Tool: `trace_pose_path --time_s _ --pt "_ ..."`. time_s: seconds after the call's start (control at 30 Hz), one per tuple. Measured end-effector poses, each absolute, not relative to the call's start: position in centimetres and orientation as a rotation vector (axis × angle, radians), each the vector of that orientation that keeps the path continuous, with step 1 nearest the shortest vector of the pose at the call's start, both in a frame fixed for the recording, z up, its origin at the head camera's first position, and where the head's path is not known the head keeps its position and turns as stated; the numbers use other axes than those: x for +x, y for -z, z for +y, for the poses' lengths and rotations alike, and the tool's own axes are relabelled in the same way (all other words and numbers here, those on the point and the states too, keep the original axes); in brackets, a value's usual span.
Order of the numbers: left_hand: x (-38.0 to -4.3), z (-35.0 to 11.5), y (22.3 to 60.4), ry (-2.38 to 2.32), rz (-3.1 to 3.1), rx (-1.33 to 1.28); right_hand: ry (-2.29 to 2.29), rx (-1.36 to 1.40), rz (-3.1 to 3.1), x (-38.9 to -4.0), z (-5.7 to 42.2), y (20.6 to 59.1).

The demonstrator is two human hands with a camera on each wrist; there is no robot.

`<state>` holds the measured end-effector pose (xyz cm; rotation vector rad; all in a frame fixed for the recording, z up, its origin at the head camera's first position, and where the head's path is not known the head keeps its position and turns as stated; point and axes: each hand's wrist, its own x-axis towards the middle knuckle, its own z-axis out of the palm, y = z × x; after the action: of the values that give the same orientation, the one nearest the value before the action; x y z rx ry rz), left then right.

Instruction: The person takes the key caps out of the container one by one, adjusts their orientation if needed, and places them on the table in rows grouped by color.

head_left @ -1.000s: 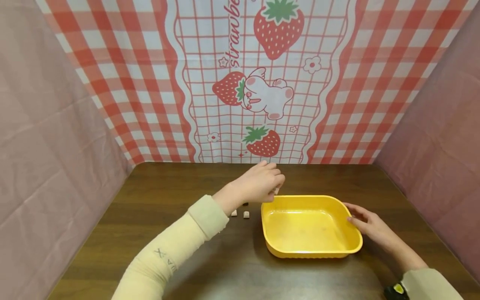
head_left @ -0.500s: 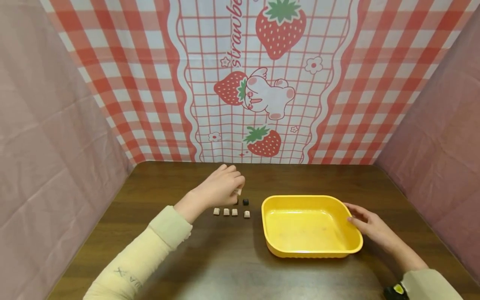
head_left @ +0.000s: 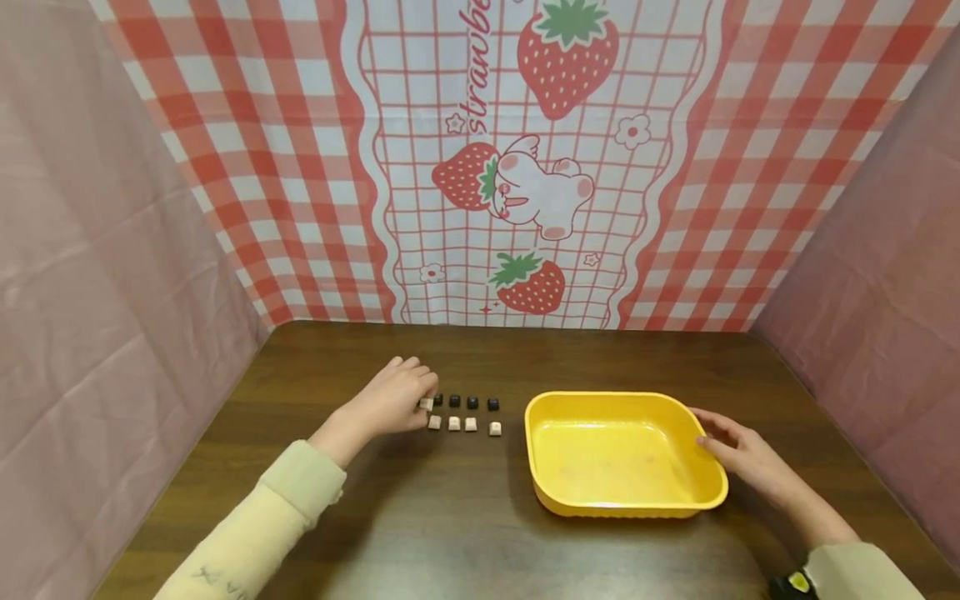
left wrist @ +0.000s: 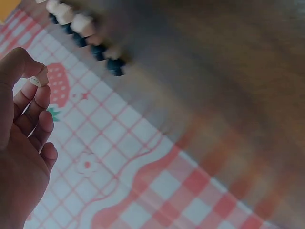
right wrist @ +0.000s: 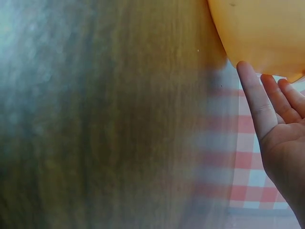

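My left hand (head_left: 386, 404) pinches a small cream keycap (head_left: 426, 404) between thumb and fingertips, beside the left end of a black row. The other fingers curl loosely in the left wrist view, where the held keycap (left wrist: 39, 78) shows its marked top. Several black keycaps (head_left: 472, 402) form that row on the table. In front of them sits a row of cream keycaps (head_left: 471, 424), the rightmost slightly apart. My right hand (head_left: 750, 458) rests against the right side of a yellow plastic tub (head_left: 626, 506), thumb at the rim, fingers (right wrist: 281, 100) extended along its outside.
The dark wooden table (head_left: 420, 533) meets a red-and-white strawberry cloth (head_left: 322, 208) at the back. Pinkish fabric walls (head_left: 120, 292) flank both sides. The tub stands to the right of the keycaps.
My left hand has moved left and down from the tub's left rim to the far end of the keycap rows, with the cream keycap in its fingers. The right hand and tub stayed put.
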<state>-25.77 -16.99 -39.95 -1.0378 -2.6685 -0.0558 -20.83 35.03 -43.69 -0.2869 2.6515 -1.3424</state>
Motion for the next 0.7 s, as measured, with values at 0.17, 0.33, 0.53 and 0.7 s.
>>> trace_pose_path --time_s 0.17,0.33,0.53,0.7 --pt "-26.0 -18.1 41.4 0.067 -2.696 -1.014 1.347 -0.293 2.647 -20.8 35.1 43.7" --pt "-26.4 -18.7 42.7 0.061 -2.745 -1.022 1.346 -0.299 2.648 -20.8 35.2 43.8" --pt "-26.4 -18.8 43.5 0.076 -2.779 -1.050 1.327 -0.304 2.664 -20.9 35.1 43.8" --pt "-26.5 -18.8 43.9 0.053 -2.780 -1.046 1.330 -0.298 2.659 -21.0 35.1 43.8"
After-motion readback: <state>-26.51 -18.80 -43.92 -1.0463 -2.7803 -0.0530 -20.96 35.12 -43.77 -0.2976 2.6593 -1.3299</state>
